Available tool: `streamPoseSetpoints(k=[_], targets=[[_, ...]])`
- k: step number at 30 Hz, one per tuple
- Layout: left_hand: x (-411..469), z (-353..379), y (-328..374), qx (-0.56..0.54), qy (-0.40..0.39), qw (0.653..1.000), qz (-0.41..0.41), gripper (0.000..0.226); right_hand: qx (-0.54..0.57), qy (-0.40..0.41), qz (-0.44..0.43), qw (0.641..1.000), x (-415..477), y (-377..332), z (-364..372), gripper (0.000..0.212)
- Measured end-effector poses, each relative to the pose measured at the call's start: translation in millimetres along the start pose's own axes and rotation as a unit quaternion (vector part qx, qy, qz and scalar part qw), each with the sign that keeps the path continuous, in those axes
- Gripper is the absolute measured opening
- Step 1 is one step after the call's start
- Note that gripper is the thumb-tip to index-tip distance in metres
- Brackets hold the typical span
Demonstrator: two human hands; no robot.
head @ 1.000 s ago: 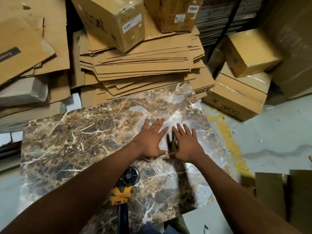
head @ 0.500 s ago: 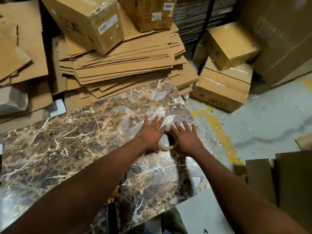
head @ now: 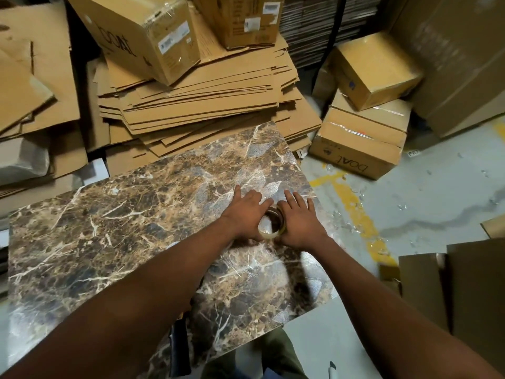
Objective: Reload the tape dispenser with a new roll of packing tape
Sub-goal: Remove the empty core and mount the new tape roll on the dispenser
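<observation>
A roll of clear packing tape (head: 271, 226) sits tilted on the brown marble-patterned table (head: 109, 228), near its right side. My left hand (head: 245, 213) presses against the roll's left side and my right hand (head: 298, 222) against its right side. Both hands have their fingers stretched flat along the tabletop, and the roll is squeezed between them. The black handle of the tape dispenser (head: 179, 348) pokes out under my left forearm at the table's near edge. The rest of the dispenser is hidden by that arm.
A stack of flattened cardboard (head: 196, 105) with two sealed boxes (head: 142, 34) on top lies beyond the table. More sealed boxes (head: 360, 138) stand on the grey floor to the right, by a yellow floor line (head: 352, 203). Cardboard sheets (head: 451, 291) lean at the right.
The blurred roll between my hands has settled and now shows clearly as a ring. My hands stay pressed on it. The view has swung, hiding the dispenser's yellow head under my left arm.
</observation>
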State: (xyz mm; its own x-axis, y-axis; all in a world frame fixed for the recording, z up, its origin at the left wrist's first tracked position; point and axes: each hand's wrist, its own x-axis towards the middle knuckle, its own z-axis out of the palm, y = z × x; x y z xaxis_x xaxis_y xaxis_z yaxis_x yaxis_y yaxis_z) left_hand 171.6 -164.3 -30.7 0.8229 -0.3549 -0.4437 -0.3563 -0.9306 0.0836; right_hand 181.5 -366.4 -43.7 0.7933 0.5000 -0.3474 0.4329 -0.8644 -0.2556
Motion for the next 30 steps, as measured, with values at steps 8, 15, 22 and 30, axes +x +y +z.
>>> streamPoseSetpoints(k=[8,15,22,30], targets=[[-59,-46,-35,0.073,-0.01,0.995,0.074,0.109,0.318,0.088,0.066,0.942,-19,-31,-18,0.049],[-135,-56,-58,0.139,-0.037,0.988,0.062,0.097,0.281,-0.035,0.036,0.959,3,-110,-50,0.055],[-193,-29,-82,0.071,-0.023,0.997,0.002,0.111,0.372,-0.109,0.032,0.921,10,-179,-37,0.029],[-253,31,-91,-0.09,-0.068,0.985,-0.129,0.138,0.313,-0.059,0.065,0.946,-1,-225,12,0.043]])
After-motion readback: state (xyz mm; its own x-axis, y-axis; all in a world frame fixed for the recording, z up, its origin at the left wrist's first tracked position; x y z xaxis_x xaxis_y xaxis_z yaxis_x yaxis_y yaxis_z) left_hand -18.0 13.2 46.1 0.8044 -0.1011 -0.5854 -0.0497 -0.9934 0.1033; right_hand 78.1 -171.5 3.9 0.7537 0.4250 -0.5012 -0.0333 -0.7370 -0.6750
